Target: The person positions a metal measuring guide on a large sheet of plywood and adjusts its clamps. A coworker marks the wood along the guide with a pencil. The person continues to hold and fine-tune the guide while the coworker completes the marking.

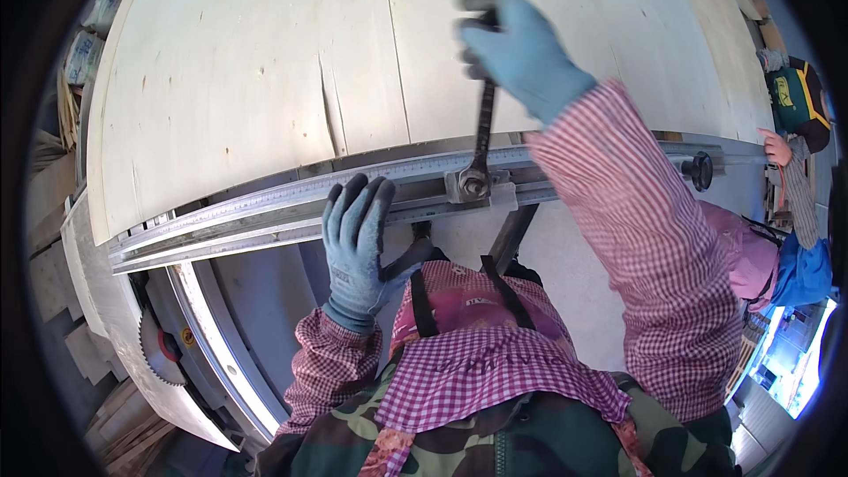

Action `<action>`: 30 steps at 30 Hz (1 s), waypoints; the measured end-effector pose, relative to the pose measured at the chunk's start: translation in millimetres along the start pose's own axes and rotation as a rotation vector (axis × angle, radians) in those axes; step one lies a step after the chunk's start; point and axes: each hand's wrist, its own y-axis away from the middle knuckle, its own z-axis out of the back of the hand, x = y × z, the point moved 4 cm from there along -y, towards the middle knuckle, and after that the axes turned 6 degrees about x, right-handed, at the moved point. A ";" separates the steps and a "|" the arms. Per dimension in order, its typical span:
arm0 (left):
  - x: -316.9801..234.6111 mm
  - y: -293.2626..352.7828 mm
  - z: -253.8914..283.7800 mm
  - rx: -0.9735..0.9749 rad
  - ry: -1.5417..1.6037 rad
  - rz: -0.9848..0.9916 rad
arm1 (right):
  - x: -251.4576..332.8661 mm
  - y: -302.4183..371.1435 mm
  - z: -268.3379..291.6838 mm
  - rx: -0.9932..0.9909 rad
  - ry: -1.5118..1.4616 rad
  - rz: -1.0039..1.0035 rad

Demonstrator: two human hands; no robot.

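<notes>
My right hand (530, 57), in a blue glove with dark fingertips, is closed around the upper end of a black wrench (485, 119). The hand is slightly blurred. At its lower end, the wrench meets a bolt in a small metal clamp block (461, 185) on a long metal rail with scale marks (221, 228). My left hand (355, 252), gloved alike, rests on the near side of that rail, left of the block. Its fingers stretch out and hold nothing. Beyond the rail lies a large pale plywood sheet (247, 71) with knots and a dark crack.
A toothed circular saw blade (159, 358) shows at the lower left beside a bright metal strip (221, 349). A black knob (700, 171) sits on the rail's right part. Another person's hand (777, 148) is at the far right. Wood pieces (53, 278) lie along the left.
</notes>
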 end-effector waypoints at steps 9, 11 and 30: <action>41.0 37.7 22.9 -0.063 -0.154 0.123 | 0.6 183.8 -137.5 0.426 0.759 1.316; 36.5 28.3 21.2 -0.004 -0.128 0.100 | -18.7 213.5 -93.8 0.599 0.621 1.284; -0.9 -55.4 -32.8 0.209 0.033 -0.102 | -135.9 190.1 15.6 -0.150 0.755 0.080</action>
